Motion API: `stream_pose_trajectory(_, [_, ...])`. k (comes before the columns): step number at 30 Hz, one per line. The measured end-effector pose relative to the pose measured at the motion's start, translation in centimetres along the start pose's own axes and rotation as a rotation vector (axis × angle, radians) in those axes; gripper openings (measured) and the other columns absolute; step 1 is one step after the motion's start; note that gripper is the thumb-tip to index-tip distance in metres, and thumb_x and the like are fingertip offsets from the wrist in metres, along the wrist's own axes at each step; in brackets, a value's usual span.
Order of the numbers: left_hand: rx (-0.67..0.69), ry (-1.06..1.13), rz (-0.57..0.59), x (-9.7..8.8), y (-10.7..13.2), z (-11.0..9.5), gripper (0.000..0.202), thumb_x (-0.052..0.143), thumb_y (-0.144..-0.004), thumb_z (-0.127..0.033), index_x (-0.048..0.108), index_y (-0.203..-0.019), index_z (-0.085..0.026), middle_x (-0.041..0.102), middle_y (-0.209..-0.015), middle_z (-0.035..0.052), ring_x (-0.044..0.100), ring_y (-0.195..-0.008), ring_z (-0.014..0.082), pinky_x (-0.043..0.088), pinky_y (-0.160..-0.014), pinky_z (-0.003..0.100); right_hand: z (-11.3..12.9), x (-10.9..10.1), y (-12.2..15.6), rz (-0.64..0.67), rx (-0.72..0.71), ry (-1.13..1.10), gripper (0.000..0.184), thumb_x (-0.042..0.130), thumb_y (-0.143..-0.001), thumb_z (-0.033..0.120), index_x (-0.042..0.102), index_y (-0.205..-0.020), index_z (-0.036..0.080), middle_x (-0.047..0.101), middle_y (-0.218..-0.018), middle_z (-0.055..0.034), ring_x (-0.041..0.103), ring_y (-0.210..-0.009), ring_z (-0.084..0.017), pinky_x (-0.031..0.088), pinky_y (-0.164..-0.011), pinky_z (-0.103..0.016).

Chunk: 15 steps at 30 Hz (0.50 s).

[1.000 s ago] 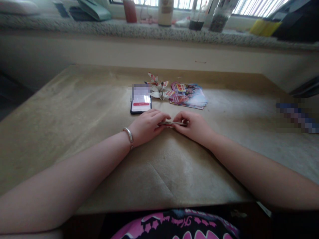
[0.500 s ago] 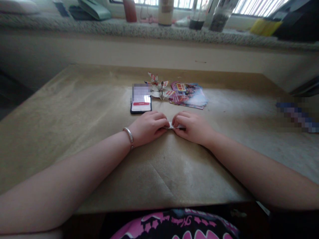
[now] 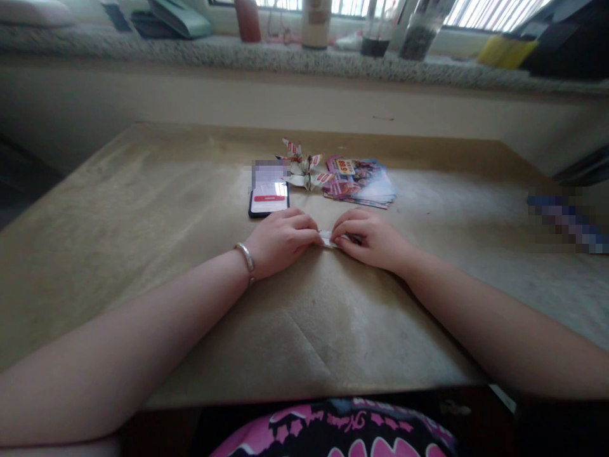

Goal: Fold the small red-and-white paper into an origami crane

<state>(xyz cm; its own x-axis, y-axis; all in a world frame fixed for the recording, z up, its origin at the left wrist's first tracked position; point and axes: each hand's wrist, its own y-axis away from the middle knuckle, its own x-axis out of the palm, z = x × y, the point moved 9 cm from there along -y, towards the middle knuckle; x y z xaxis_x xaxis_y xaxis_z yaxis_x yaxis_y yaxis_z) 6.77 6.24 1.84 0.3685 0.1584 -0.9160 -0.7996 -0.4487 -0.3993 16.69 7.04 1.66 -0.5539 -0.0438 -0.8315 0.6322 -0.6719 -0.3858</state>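
Both my hands rest on the brown paper-covered table [image 3: 143, 209], fingers curled around a small folded piece of paper [image 3: 327, 238] held between them. My left hand [image 3: 281, 240], with a silver bangle on its wrist, pinches the paper's left end. My right hand [image 3: 368, 238] pinches its right end, and most of the paper is hidden under the fingers. Just beyond my left hand lies a phone [image 3: 269, 196] with a lit screen.
Folded paper cranes [image 3: 304, 168] and a stack of colourful leaflets [image 3: 361, 183] lie behind my hands. A granite ledge [image 3: 285, 58] at the back holds bottles, jars and other items. A blurred blue object [image 3: 566, 219] sits at the table's right.
My hands have drawn closer together on the paper, which looked flatter and longer a second ago and now shows as a small white fold. My right fingers shifted slightly.
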Motion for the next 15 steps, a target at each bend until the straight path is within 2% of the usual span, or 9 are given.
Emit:
stream_pose_trajectory(7, [-0.065,0.027,-0.005,0.1,0.3,0.5,0.024,0.047,-0.09,-0.016,0.07,-0.093,-0.024,0.063,-0.091,0.0029,0.055,-0.075,0.0119,0.042,-0.067,0.023,-0.6,-0.1,0.1,-0.028,-0.001,0.025,0.024,0.054,-0.077,0.01,0.073,-0.085,0.022,0.07,-0.09,-0.0031,0.062,-0.084,-0.017,0.046,-0.083,-0.034])
stream_pose_trajectory(12, [0.035,0.037,0.04,0.2,0.4,-0.5,0.024,0.047,-0.091,-0.021,0.067,-0.104,-0.025,0.065,-0.099,0.0034,0.059,-0.085,0.0141,0.047,-0.073,0.025,-1.0,0.0,0.2,-0.031,0.014,0.025,0.028,0.052,-0.079,0.011,0.075,-0.09,0.024,0.069,-0.087,-0.005,0.06,-0.079,-0.016,0.047,-0.076,-0.033])
stream_pose_trajectory(15, [0.018,0.026,0.042,0.2,0.4,-0.2,0.025,0.045,-0.091,-0.019,0.066,-0.106,-0.022,0.065,-0.106,0.0048,0.061,-0.093,0.0158,0.049,-0.079,0.027,-1.2,0.1,0.2,-0.037,-0.01,0.007,0.029,0.051,-0.081,0.011,0.074,-0.093,0.024,0.069,-0.085,-0.0045,0.059,-0.078,-0.016,0.047,-0.075,-0.032])
